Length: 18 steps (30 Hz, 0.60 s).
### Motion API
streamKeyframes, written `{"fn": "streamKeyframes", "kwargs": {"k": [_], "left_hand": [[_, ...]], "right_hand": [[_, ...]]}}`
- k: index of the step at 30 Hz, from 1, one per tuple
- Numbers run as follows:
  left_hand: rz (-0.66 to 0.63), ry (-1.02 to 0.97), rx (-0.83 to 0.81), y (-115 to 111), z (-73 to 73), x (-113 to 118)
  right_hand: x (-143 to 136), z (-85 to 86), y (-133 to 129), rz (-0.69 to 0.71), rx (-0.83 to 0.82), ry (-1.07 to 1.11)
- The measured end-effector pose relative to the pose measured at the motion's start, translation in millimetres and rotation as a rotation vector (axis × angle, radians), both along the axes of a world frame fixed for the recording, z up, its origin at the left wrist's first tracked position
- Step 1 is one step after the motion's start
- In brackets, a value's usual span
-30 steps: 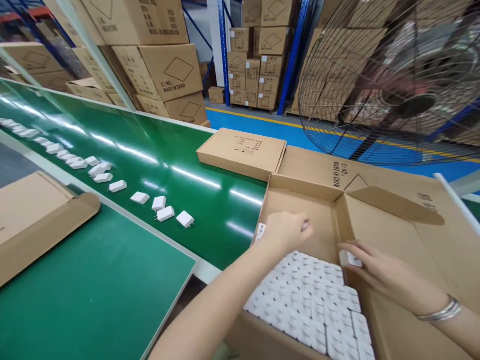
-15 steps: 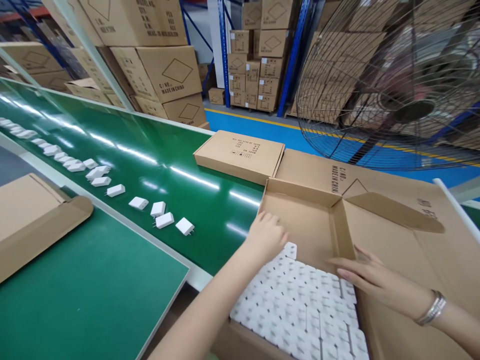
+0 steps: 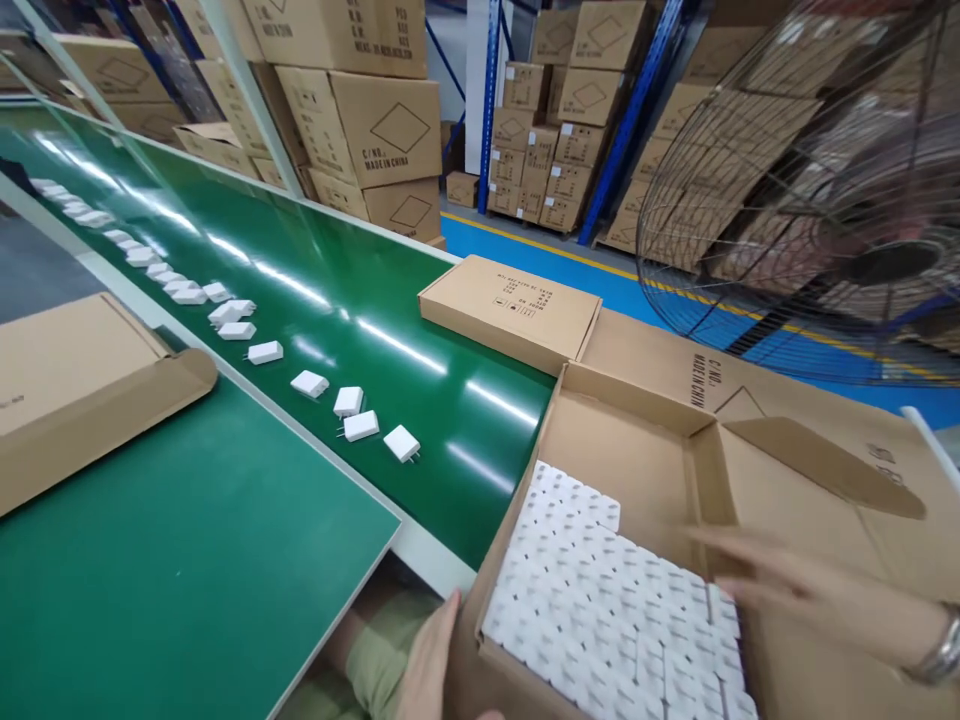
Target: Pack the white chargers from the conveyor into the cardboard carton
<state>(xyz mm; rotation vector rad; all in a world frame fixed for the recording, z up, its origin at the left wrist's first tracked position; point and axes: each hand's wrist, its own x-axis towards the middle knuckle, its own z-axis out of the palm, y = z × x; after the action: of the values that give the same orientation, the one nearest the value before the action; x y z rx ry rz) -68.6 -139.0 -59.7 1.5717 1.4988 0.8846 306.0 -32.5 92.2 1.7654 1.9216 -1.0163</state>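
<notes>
My left hand [image 3: 429,662] is low at the near left corner of the open cardboard box [image 3: 517,497], cut off by the frame. Its fingers lie stretched out against the outer wall. Blurred by motion, my right hand [image 3: 817,590] hovers over the box's right side with fingers extended, holding nothing visible. Packed rows of white plug chargers [image 3: 585,580] fill the near part of the box, prongs up. Bare cardboard shows in the far part. A loose charger [image 3: 402,443] lies on the green conveyor belt [image 3: 390,270], left of the box.
Several more chargers [image 3: 187,292] trail along the belt to the far left. A closed flat carton [image 3: 510,310] sits behind the open box. At left, another carton [image 3: 75,380] rests on a green tabletop [image 3: 180,560]. A large wire-caged fan [image 3: 810,220] stands at right.
My left hand has left the top row of chargers inside the box and dropped to its near left outer wall. My right hand has lifted off the chargers. The view has shifted slightly.
</notes>
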Motion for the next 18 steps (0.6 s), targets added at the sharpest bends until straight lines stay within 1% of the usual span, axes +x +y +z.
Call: {"fn": "streamKeyframes", "kwargs": {"k": [2,4,5,6,8,10,12,15,18], "left_hand": [[0.023,0.011,0.021,-2,-11.4,8],[0.046,0.024,-0.012,-1,-16.1,15],[0.066,0.020,-0.038,-1,-17.3,18],[0.095,0.010,-0.065,0,-18.3,21],[0.171,-0.018,-0.095,1,-20.8,25],[0.236,-0.036,-0.079,1,-24.5,30],[0.279,-0.047,-0.022,-1,-28.8,34],[0.339,-0.099,0.051,-5,-33.3,38],[0.369,-0.144,0.071,-8,-33.8,39]], "right_hand": [[11,5.5,35,-0.041,0.204,-0.147],[22,2.9,76,-0.044,0.462,-0.388],[26,-1.5,95,-0.067,0.526,-0.461],[28,-7.3,111,-0.079,0.552,-0.504],[28,-20.4,131,-0.094,0.527,-0.514],[24,-31.0,136,-0.074,0.491,-0.503],[20,-35.6,130,-0.054,0.485,-0.509],[14,-33.6,116,-0.030,0.481,-0.537],[-1,-33.6,111,-0.014,0.479,-0.574]]}}
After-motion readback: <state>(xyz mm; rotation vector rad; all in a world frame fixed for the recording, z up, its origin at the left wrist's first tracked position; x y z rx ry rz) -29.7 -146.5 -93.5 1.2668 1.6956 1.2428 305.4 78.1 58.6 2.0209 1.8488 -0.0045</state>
